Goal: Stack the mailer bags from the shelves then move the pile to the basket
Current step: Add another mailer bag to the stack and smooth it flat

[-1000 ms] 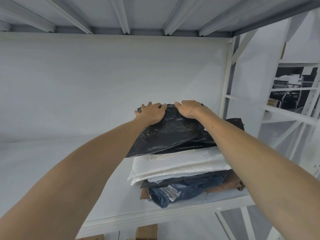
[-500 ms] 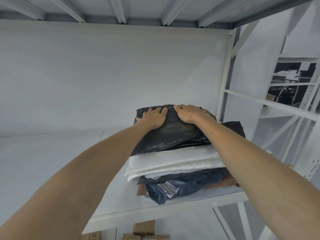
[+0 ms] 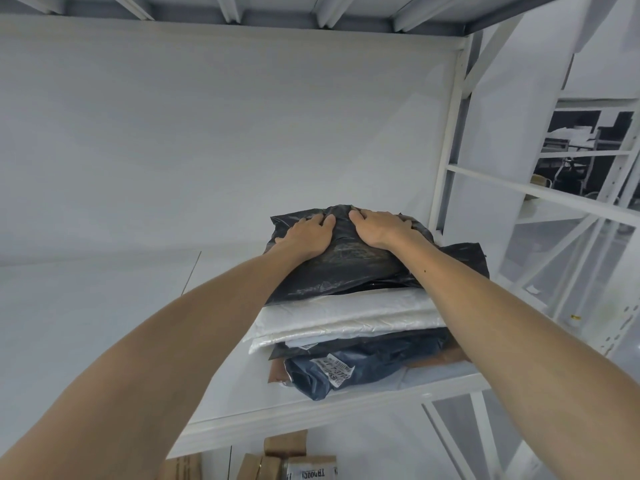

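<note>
Both hands have slid back a touch since a second ago, so the black mailer bag (image 3: pixel 346 268) now pokes out past the fingertips. Left hand (image 3: pixel 306 237) lies flat with its fingers close together, right hand (image 3: pixel 381 228) is slightly spread, both pressing down with the thumbs nearly meeting. Arms are stretched forward. That bag tops the pile: white bags (image 3: pixel 346 317), then a labelled dark blue bag (image 3: pixel 363 368), all at the right end of the white shelf (image 3: pixel 311 415). Cardboard boxes (image 3: pixel 285 445) sit below, plain grey wall behind.

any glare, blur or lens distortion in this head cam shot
Head view: wide-angle stretch tilts the shelf upright and swells the forearms toward the corners; light is soft and even, no hard shadows; faint sheen on the black mailer bag; the label on the dark blue bag is only partly legible.
</note>
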